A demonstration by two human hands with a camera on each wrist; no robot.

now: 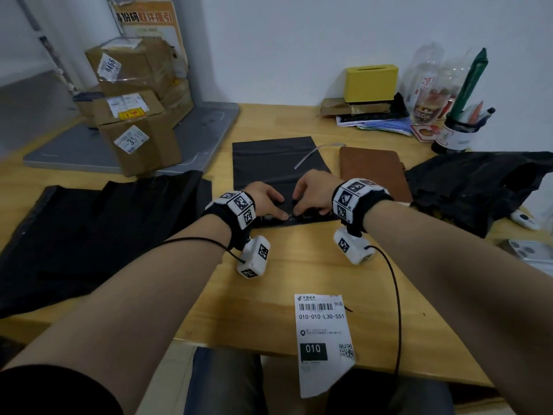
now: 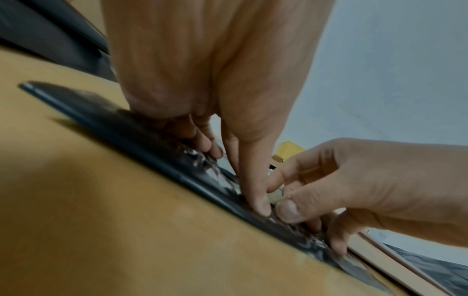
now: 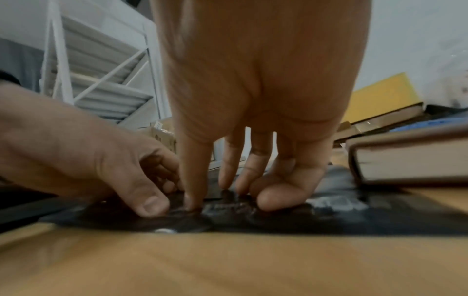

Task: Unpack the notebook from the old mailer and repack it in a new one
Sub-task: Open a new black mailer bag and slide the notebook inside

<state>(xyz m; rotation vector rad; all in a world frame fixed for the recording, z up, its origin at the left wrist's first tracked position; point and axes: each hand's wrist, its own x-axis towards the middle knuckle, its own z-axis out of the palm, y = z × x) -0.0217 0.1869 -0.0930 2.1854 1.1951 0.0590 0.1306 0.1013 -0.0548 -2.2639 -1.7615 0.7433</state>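
A flat black new mailer (image 1: pixel 278 163) lies mid-table, its near edge toward me. My left hand (image 1: pixel 279 208) and right hand (image 1: pixel 305 209) meet at that edge, each pinching the plastic with thumb and curled fingers. The left wrist view shows my left hand (image 2: pixel 238 180) with its thumb pressed on the mailer (image 2: pixel 83 100) rim and the right hand (image 2: pixel 281 198) pinching beside it. In the right wrist view, the right hand (image 3: pixel 215 196) has its fingertips planted on the mailer (image 3: pixel 354 222). The brown notebook (image 1: pixel 374 172) lies closed to the right, bare. The crumpled old mailer (image 1: pixel 478 187) sits far right.
A pile of black mailers (image 1: pixel 89 235) covers the left of the table. Cardboard boxes (image 1: pixel 137 115) stand at the back left. A shipping label (image 1: pixel 323 339) hangs over the front edge. A pen holder (image 1: pixel 457 133), a yellow box (image 1: pixel 371 82) and a phone (image 1: pixel 529 251) occupy the right.
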